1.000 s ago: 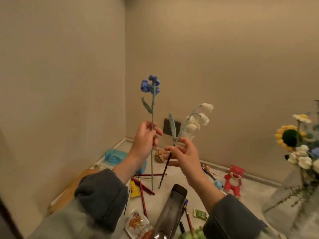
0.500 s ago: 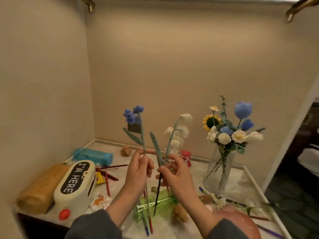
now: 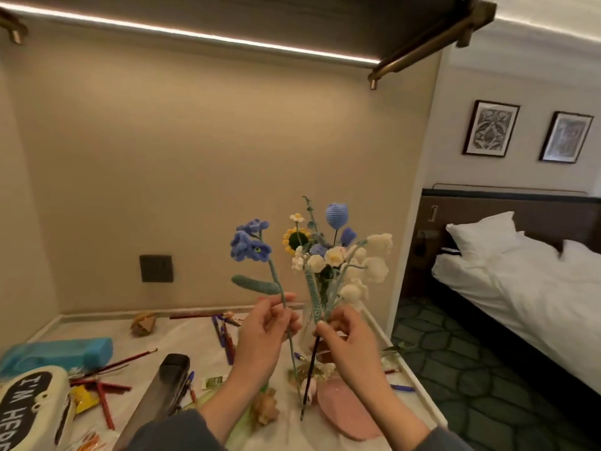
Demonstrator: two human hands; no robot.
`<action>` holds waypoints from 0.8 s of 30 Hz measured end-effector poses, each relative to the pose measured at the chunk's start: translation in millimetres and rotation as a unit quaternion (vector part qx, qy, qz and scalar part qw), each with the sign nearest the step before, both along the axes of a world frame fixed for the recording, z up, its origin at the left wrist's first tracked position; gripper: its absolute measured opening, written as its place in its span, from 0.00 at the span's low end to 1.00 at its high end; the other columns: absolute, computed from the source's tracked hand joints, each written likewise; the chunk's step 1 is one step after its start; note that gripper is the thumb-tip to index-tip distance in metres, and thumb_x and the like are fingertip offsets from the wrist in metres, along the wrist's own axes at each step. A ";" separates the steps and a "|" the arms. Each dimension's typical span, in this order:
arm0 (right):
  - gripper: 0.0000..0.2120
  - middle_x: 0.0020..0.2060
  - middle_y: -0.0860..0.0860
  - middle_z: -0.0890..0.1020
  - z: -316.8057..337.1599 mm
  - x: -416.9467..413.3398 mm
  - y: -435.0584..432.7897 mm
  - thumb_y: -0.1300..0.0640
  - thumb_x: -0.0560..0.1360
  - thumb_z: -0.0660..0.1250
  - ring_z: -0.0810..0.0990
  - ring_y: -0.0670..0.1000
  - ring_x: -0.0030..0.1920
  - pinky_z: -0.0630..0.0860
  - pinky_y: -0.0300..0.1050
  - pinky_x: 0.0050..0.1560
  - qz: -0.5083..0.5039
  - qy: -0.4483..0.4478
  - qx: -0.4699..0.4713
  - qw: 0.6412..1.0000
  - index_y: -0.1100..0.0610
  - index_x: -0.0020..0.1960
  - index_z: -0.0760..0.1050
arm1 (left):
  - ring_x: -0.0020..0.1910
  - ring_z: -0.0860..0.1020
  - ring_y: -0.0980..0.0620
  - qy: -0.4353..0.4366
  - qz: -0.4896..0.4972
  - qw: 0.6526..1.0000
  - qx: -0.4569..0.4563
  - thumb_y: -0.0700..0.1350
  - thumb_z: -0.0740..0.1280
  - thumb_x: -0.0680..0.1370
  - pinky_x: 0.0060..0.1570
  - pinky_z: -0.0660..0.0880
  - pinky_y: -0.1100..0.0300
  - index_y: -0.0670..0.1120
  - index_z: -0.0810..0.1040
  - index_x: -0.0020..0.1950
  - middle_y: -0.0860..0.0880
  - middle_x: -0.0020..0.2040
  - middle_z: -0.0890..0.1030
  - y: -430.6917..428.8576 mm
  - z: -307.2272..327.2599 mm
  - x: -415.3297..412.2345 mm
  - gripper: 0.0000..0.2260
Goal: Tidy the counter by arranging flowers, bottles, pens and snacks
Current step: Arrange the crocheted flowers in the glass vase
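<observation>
We are pinching the blue flower [image 3: 250,244] stem in our left hand [image 3: 265,330]; our right hand [image 3: 349,340] is pinching the white flower [image 3: 374,258] stem.

likely hotel bedroom, made bed [image 3: 533,288], framed prints [image 3: 490,128], headboard [image 3: 507,209]

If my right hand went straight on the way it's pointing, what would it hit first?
Likely the glass vase just beyond the right hand, which holds the white flower, though depth is unclear.
</observation>
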State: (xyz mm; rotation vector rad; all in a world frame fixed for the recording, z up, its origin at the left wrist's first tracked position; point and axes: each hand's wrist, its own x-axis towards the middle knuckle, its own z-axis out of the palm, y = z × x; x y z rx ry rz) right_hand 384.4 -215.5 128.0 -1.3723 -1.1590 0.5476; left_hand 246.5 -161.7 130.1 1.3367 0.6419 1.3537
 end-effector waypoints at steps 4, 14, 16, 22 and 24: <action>0.05 0.40 0.60 0.80 0.4 27.5 -14.9 0.61 0.76 0.69 0.83 0.57 0.38 0.81 0.45 0.32 -0.061 -0.009 0.007 0.998 0.56 0.44 0.73 | 0.43 0.83 0.47 0.005 -0.018 1.000 0.004 0.35 0.62 0.79 0.45 0.80 0.60 0.47 0.79 0.52 0.47 0.38 0.84 -1.0 3.4 20.6 0.09; 0.03 0.41 0.57 0.81 5.2 87.4 26.6 0.57 0.77 0.67 0.84 0.55 0.39 0.83 0.54 0.37 -0.056 -0.025 0.034 0.998 0.54 0.46 0.73 | 0.45 0.83 0.56 0.003 0.068 0.997 0.020 0.38 0.65 0.78 0.38 0.79 0.66 0.50 0.80 0.47 0.51 0.41 0.85 37.4 21.8 59.2 0.08; 0.03 0.42 0.56 0.80 9.4 97.6 44.6 0.56 0.78 0.66 0.83 0.55 0.41 0.83 0.54 0.38 -0.044 -0.042 0.035 0.998 0.53 0.46 0.72 | 0.46 0.83 0.54 0.000 0.102 0.994 0.028 0.38 0.65 0.78 0.44 0.80 0.62 0.51 0.80 0.46 0.50 0.42 0.85 50.6 27.7 66.8 0.09; 0.03 0.40 0.54 0.80 19.0 124.6 94.3 0.56 0.78 0.65 0.82 0.56 0.41 0.81 0.62 0.43 -0.001 -0.062 0.062 0.996 0.51 0.46 0.72 | 0.46 0.84 0.53 -0.026 0.185 0.980 0.068 0.40 0.65 0.79 0.47 0.81 0.57 0.52 0.80 0.47 0.49 0.43 0.85 86.5 44.8 85.6 0.07; 0.03 0.41 0.52 0.80 18.6 129.8 103.7 0.54 0.77 0.65 0.82 0.55 0.42 0.80 0.62 0.45 0.006 -0.072 0.071 0.995 0.48 0.46 0.72 | 0.46 0.83 0.53 -0.035 0.195 0.978 0.069 0.40 0.65 0.79 0.50 0.80 0.54 0.52 0.80 0.46 0.49 0.43 0.85 93.7 46.3 91.3 0.08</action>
